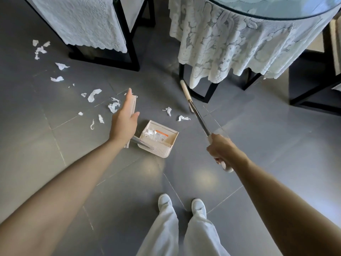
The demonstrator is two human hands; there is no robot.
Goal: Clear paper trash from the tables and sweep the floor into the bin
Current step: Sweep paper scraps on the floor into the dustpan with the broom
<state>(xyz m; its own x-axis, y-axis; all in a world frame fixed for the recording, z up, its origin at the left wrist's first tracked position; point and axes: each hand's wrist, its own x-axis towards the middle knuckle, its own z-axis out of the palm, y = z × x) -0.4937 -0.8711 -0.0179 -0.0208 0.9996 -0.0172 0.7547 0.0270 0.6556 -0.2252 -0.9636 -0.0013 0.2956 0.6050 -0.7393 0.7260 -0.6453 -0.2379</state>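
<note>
Head view, looking down. The right hand (220, 148) was closed around the grip of a long metal-shafted broom handle (195, 111), which slanted away toward the lace-draped round glass tabletop (276, 13). The left hand (124, 121) was open, fingers extended, holding nothing, above the upright cream handle (134, 106) of the cream plastic dustpan (158, 138). The dustpan lay on the grey tiled floor (258, 145) with some white scraps in it. Torn white paper scraps (94, 95) were scattered on the floor left of the dustpan; two more (183, 118) lay just beyond it.
</note>
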